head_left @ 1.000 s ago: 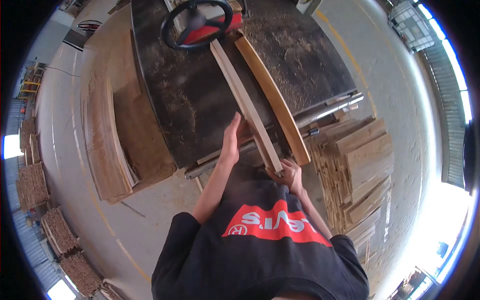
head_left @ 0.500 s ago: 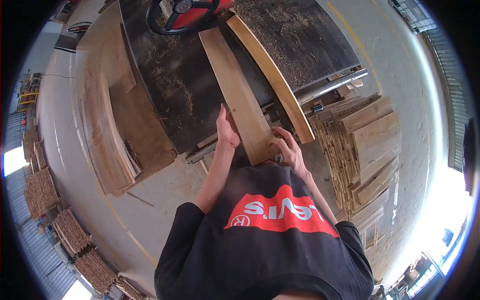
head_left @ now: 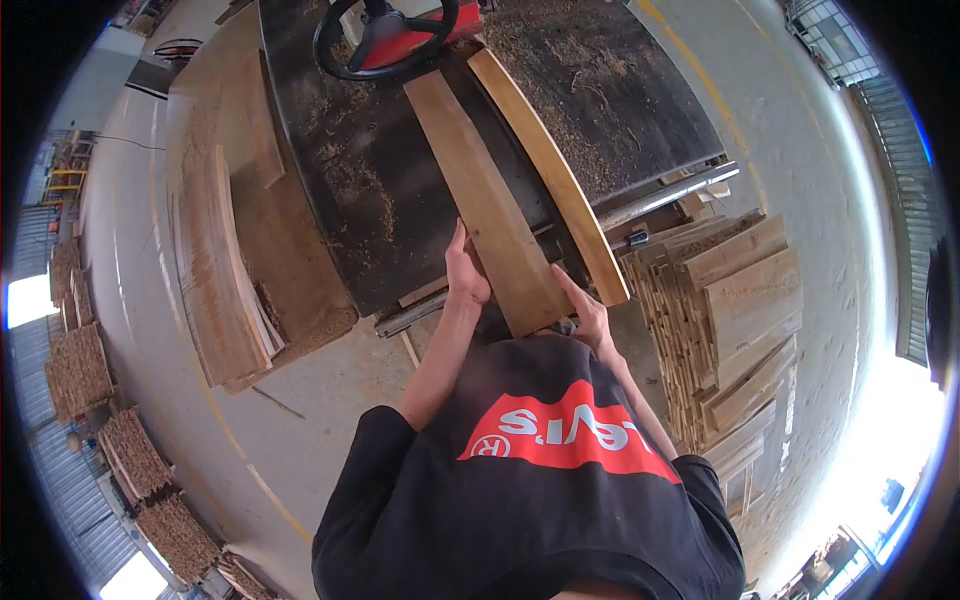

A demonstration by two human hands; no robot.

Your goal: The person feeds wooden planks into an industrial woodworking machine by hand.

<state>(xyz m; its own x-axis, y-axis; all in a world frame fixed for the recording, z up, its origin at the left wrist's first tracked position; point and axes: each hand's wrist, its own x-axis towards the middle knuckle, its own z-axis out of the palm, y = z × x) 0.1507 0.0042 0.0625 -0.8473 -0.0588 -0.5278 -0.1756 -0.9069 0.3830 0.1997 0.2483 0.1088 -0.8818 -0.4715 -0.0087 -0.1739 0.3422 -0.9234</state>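
Currently both hands are gripping the near end of a flat plank lying lengthwise on the dark, sawdust-strewn counter. Left hand is clasping the plank's left edge, fingers closed on it; right hand is wrapping the near right corner, fingers curled. Far end is reaching twd. the black wheel; blade contact can't be confirmed from this angle. A curved board is lying alongside, rt. Feed appears barely begun; most of the length is remaining. Stacked boards are sitting rt. of counter.
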